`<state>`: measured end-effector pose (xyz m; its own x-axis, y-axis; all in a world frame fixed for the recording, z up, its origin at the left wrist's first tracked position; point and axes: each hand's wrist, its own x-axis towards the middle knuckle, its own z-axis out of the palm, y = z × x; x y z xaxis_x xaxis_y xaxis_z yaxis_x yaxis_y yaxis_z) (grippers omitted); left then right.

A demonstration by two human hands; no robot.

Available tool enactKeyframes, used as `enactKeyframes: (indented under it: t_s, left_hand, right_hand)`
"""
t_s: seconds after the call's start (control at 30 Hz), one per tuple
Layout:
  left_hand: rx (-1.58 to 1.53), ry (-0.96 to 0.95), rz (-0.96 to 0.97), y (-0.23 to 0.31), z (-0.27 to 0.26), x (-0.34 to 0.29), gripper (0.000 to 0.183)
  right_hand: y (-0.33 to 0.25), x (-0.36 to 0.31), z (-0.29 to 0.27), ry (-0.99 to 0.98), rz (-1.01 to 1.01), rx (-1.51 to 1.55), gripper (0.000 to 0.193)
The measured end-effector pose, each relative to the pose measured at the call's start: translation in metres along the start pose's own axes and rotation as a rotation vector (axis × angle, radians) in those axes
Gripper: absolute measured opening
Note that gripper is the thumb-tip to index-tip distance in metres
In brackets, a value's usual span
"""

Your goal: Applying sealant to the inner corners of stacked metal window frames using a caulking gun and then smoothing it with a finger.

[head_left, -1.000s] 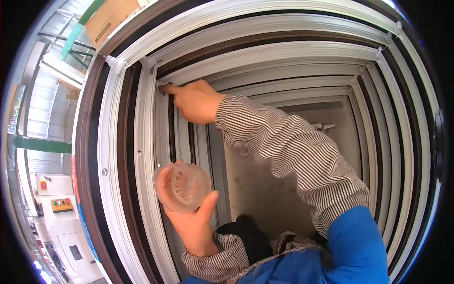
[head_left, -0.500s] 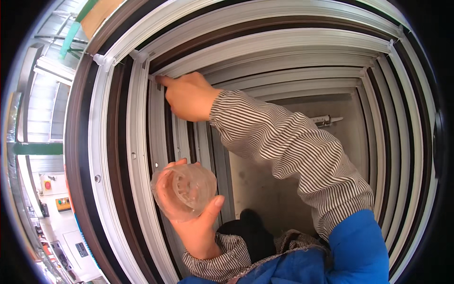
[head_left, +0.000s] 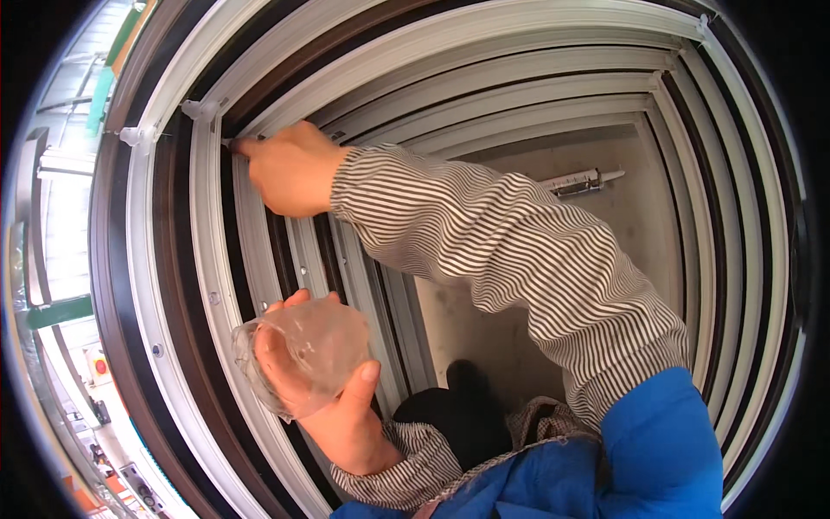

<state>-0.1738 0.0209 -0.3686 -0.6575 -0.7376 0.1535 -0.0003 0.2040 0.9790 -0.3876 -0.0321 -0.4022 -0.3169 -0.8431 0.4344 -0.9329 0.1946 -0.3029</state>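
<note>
While the left hand (head_left: 341, 424) gripped a clear tub (head_left: 328, 346), the right hand (head_left: 298, 169) reached up to the inside corner of a pale metal frame (head_left: 257, 238). Its pointing finger was stretched out at the corner and its other fingers were curled in, but nobody could tell from this side if they pinched anything. The tub was below the right hand, over the long bars on the left, with the left thumb on its right side. A white tube (head_left: 575, 182) with a pointed tip lay on the grey floor (head_left: 484, 333) inside the frames, just past the striped right sleeve (head_left: 510, 233).
</note>
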Motion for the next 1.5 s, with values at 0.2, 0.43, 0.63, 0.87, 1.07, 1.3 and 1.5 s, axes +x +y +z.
enactKeyframes:
  t_s: [0.2, 0.43, 0.63, 0.87, 1.07, 1.3, 1.5]
  left_hand:
    - [0.009, -0.008, 0.016, 0.001, 0.003, 0.000, 0.094]
    - [0.035, -0.016, 0.040, -0.001, 0.001, 0.000, 0.090]
    - [0.012, -0.045, 0.045, -0.002, 0.000, 0.001, 0.084]
    - [0.148, -0.060, 0.057, -0.002, -0.006, 0.008, 0.083]
    - [0.171, -0.125, -0.006, 0.011, 0.002, 0.005, 0.079]
    - [0.253, -0.225, -0.043, 0.015, 0.003, 0.001, 0.074]
    - [0.104, -0.225, -0.087, 0.009, -0.006, 0.001, 0.078]
  right_hand:
    - [0.001, 0.001, -0.007, 0.070, 0.048, 0.169, 0.020]
    - [0.000, -0.012, 0.012, 0.183, 0.010, 0.232, 0.020]
    - [0.002, -0.008, 0.003, 0.028, 0.012, 0.126, 0.022]
    - [0.001, -0.093, -0.074, 0.368, -0.122, 0.839, 0.027]
    - [-0.034, -0.132, -0.140, -0.074, -0.442, 0.786, 0.024]
    - [-0.044, -0.136, -0.143, -0.342, -0.498, 0.364, 0.018]
    - [-0.021, -0.145, -0.144, -0.128, -0.333, 0.743, 0.029]
